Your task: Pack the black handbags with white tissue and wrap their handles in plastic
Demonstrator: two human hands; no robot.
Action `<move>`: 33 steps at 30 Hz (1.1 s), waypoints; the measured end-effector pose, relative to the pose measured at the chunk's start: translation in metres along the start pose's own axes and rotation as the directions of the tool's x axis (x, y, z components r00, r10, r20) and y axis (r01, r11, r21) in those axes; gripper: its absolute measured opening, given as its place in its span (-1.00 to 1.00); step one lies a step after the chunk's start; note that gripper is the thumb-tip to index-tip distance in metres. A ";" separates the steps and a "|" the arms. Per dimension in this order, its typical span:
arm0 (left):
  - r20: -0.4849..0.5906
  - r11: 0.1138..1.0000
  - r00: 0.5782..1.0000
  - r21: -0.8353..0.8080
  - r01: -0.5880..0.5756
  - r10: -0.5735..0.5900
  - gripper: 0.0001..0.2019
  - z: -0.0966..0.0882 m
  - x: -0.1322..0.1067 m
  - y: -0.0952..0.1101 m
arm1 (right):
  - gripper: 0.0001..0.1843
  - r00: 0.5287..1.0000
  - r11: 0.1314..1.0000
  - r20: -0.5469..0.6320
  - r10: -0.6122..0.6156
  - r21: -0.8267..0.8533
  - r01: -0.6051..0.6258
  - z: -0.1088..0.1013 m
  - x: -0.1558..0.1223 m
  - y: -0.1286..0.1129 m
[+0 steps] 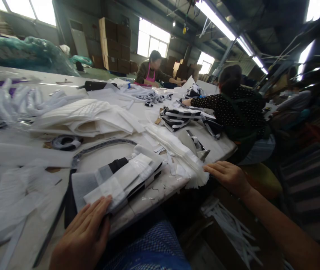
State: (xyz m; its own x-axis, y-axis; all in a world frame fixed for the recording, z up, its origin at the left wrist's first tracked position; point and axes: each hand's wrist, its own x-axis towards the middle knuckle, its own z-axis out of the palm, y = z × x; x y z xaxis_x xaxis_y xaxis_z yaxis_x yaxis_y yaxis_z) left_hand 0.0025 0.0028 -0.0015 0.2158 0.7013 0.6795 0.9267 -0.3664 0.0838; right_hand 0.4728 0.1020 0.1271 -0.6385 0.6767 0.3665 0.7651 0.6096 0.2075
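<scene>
My left hand (pixel 85 230) lies over the near end of a folded bag (pixel 145 183), its fingers on a white sheet (pixel 120 176) laid across it and its thumb against the near edge. Black and striped fabric shows under the sheet. A long wrapped handle (pixel 106 142) arches out behind the bag. To the right, my right hand (pixel 229 176) reaches to the table's edge, fingers together and fingertips closed at the end of a long stack of thin white sheets (pixel 182 152). The thumb of that hand is mostly hidden.
Beyond lie a large pile of white sheets (pixel 83 116), a black ring-shaped coil (pixel 66 142) and stacked striped bags (pixel 181 116). One person (pixel 238 101) sits close by on the right; another (pixel 151 71) works across the table. Below, a carton holds white strips (pixel 230 225).
</scene>
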 end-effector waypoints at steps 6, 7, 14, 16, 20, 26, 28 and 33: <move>0.033 0.996 0.998 -0.074 0.058 -0.055 -0.59 -0.013 0.011 0.013 | -0.80 0.927 0.867 -0.023 -0.375 0.344 0.360 -0.003 0.093 -0.077; 0.049 0.992 0.996 -0.095 0.081 -0.077 -0.59 -0.013 0.012 0.014 | -0.84 0.908 0.817 -0.018 -0.419 0.428 0.385 -0.001 0.111 -0.091; 0.057 0.965 0.985 -0.198 0.174 -0.166 -0.59 -0.015 0.014 0.019 | -0.80 0.674 0.450 0.089 -0.734 0.806 0.384 0.032 0.232 -0.172; 0.050 0.960 0.983 -0.211 0.183 -0.176 -0.59 -0.015 0.014 0.020 | -0.77 0.606 0.455 0.131 -0.785 0.785 0.420 0.049 0.260 -0.187; 0.050 0.948 0.978 -0.238 0.209 -0.202 -0.59 -0.013 0.013 0.021 | -0.81 0.460 0.515 0.279 -0.843 0.664 0.542 0.079 0.298 -0.208; 0.060 0.938 0.976 -0.269 0.217 -0.209 -0.57 -0.014 0.012 0.020 | -0.63 0.357 0.558 0.437 -0.825 0.535 0.635 0.098 0.327 -0.228; 0.056 0.936 0.976 -0.276 0.218 -0.211 -0.58 -0.014 0.012 0.019 | -0.67 0.316 0.565 0.472 -0.823 0.617 0.549 0.096 0.334 -0.228; 0.036 0.931 0.976 -0.293 0.217 -0.216 -0.58 -0.014 0.013 0.018 | -0.65 0.408 0.567 0.510 -0.757 0.823 0.024 0.082 0.334 -0.205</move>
State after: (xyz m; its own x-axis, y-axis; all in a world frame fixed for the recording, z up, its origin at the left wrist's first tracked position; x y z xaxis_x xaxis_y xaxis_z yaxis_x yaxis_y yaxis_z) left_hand 0.0174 -0.0031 0.0189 0.0215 0.7851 0.6190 0.8194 -0.3686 0.4390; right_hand 0.0957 0.2375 0.1324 -0.8825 0.0252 -0.4697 0.3503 0.7015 -0.6206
